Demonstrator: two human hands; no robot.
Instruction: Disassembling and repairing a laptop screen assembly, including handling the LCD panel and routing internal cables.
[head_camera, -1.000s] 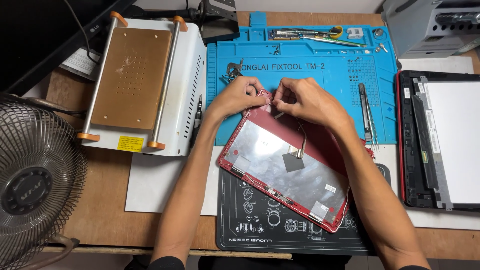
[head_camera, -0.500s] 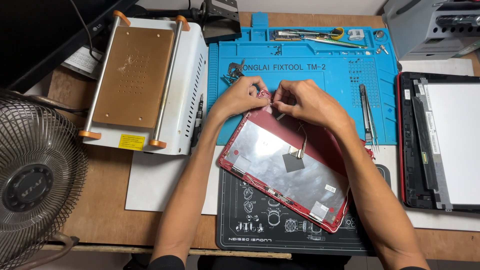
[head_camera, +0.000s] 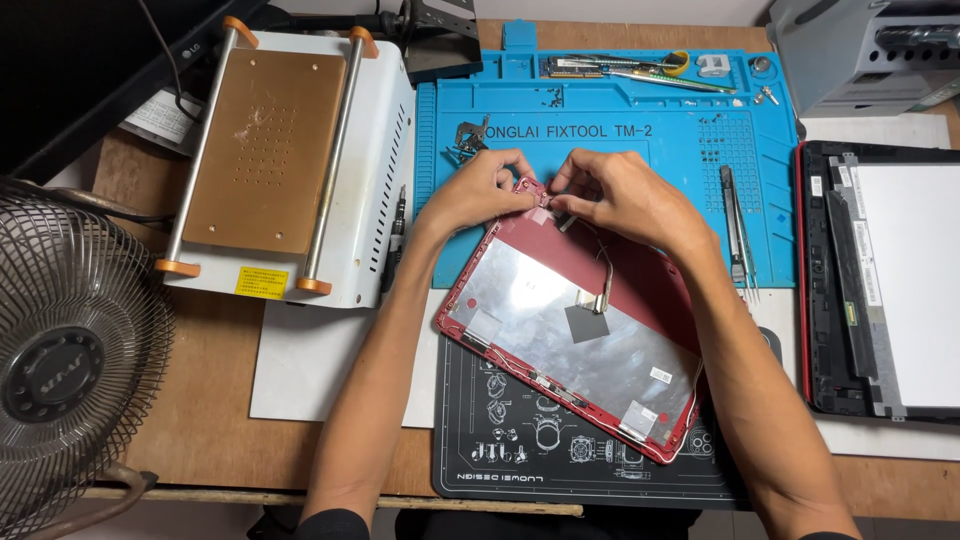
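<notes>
Fingertips of left hand (head_camera: 480, 190) and right hand (head_camera: 610, 195) pinch the far corner of the red laptop lid (head_camera: 580, 330), which slants toward the near right.

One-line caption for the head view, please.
Both hands, left hand and right hand, pinch the top corner of a red laptop lid lying across blue and black mats.

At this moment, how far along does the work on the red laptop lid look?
Done: the red lid shell lies stripped, foil lining up, and the screen panel sits apart at right. In hand: left hand and right hand pinch a small part at the shell's top corner. Left: the thin cable and edge wiring remain inside.
</notes>
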